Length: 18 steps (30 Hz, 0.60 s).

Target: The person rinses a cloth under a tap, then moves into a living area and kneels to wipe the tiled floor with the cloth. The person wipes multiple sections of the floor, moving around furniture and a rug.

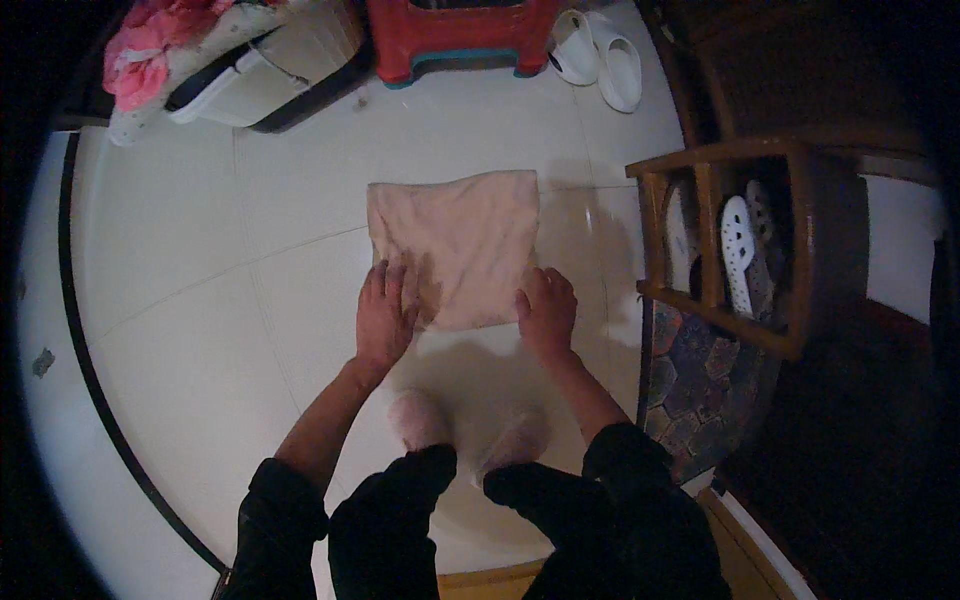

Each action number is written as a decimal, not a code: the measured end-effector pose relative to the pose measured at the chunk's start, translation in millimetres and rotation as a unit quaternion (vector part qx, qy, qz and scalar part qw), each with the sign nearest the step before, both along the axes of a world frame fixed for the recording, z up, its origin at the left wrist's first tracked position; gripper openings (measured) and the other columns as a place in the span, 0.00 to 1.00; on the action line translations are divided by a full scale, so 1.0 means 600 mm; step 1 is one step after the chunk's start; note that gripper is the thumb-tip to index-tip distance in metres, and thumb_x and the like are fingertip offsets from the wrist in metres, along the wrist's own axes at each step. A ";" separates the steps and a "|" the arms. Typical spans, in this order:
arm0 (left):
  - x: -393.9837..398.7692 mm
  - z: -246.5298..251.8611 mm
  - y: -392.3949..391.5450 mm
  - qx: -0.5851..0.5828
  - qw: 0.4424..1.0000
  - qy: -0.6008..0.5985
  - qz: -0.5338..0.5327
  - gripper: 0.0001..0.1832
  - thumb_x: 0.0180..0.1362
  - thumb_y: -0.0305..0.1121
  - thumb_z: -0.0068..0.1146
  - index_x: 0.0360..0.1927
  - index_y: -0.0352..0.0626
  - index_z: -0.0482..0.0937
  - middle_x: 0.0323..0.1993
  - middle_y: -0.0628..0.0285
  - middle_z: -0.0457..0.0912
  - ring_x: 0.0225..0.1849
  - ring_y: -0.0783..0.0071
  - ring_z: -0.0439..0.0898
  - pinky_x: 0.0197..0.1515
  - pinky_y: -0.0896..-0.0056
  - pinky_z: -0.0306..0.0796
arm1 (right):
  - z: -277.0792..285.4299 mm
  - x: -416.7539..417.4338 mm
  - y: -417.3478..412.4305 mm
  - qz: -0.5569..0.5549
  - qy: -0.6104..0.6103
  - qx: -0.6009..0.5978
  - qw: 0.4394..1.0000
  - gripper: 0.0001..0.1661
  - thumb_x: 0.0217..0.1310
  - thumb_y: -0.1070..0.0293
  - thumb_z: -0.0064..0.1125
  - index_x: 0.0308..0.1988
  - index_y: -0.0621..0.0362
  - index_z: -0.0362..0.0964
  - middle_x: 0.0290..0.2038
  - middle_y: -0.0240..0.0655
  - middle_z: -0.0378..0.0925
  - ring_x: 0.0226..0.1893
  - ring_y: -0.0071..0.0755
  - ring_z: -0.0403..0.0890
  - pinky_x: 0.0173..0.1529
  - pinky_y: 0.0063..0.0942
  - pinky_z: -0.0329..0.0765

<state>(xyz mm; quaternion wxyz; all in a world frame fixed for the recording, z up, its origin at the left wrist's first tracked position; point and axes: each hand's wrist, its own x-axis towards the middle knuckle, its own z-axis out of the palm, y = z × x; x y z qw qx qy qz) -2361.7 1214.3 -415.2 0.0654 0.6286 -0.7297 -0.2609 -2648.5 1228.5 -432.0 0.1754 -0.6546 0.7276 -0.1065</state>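
Observation:
A pale pink cloth [469, 240], wrinkled and roughly square, lies spread on the tiled floor before me. My left hand [386, 307] is at its near left edge, fingers stretched forward and apart over the fabric. On the opposite side, my right hand [549, 304] touches the right edge with its fingers curled. Whether those curled fingers pinch the cloth cannot be made out. Both my feet, in light pink socks [418, 420], stand just short of the cloth's near edge.
A red plastic stool [465, 37] stands ahead, with white clogs [596, 60] beside it. At the upper left are a light-coloured bin [277, 75] and pink fabric [142, 71]. A wooden shoe rack [705, 157] holding footwear and a hexagon-patterned mat [697, 382] are on the right.

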 end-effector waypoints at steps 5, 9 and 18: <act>-0.016 -0.111 -0.008 -0.037 0.995 -0.079 -0.046 0.41 0.66 0.47 0.58 0.78 0.44 0.59 0.77 0.40 0.57 0.79 0.39 0.54 0.80 0.41 0.47 | -0.099 0.040 -0.065 0.060 0.005 -0.124 0.990 0.35 0.62 0.62 0.66 0.65 0.60 0.67 0.66 0.54 0.67 0.66 0.62 0.68 0.69 0.57 0.66; -0.041 -0.189 -0.060 -0.092 0.991 -0.082 -0.053 0.42 0.67 0.52 0.56 0.78 0.43 0.58 0.78 0.38 0.54 0.80 0.36 0.49 0.80 0.35 0.42 | -0.169 0.120 -0.109 0.020 0.002 -0.130 0.991 0.38 0.62 0.62 0.67 0.67 0.61 0.66 0.70 0.56 0.62 0.71 0.63 0.63 0.74 0.59 0.59; -0.066 -0.246 -0.088 -0.062 0.982 -0.145 -0.106 0.46 0.66 0.55 0.56 0.79 0.39 0.55 0.78 0.26 0.45 0.81 0.27 0.40 0.78 0.27 0.35 | -0.244 0.089 -0.071 -0.004 -0.007 -0.080 0.997 0.37 0.63 0.57 0.65 0.67 0.60 0.68 0.74 0.52 0.58 0.74 0.60 0.59 0.76 0.62 0.55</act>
